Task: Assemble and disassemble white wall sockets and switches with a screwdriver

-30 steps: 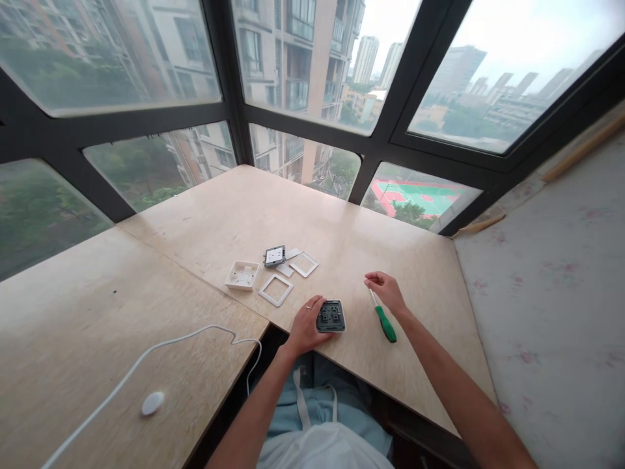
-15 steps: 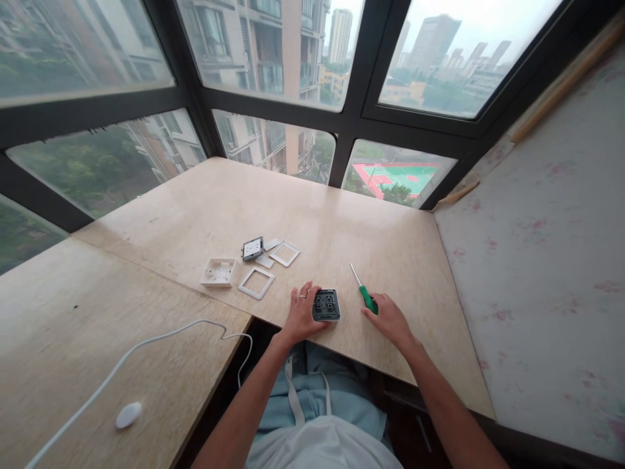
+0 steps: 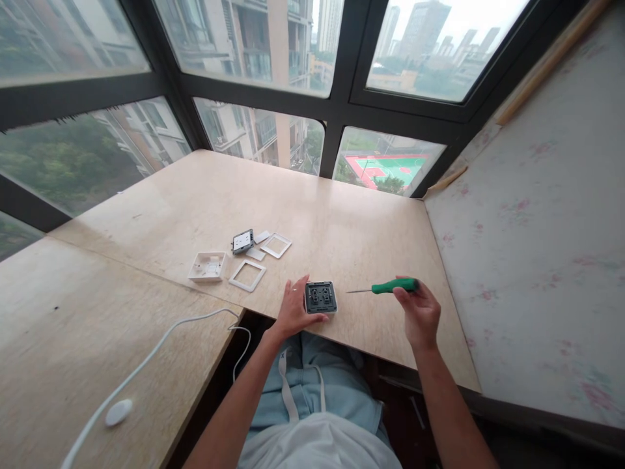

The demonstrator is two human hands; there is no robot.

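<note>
Near the table's front edge lies a wall switch (image 3: 321, 298), a square unit with a dark inner face and a white lower rim. My left hand (image 3: 295, 309) grips it from the left, thumb along its near side and fingers at the far left corner. To the right, my right hand (image 3: 420, 314) holds a screwdriver (image 3: 394, 286) by its green handle. The screwdriver is nearly level, its thin metal shaft pointing left toward the switch, the tip apart from it.
Left of the switch lie a white mounting box (image 3: 208, 267), two white frames (image 3: 247, 275), a socket module (image 3: 243, 241) and small white plates (image 3: 256, 253). A white cable (image 3: 161, 339) and a round white disc (image 3: 118, 412) are on the left tabletop. A wallpapered wall (image 3: 532, 260) bounds the right side.
My right hand has picked the screwdriver up off the table and swung it level, its tip now pointing left. My left hand stays on the switch. The view has shifted slightly.
</note>
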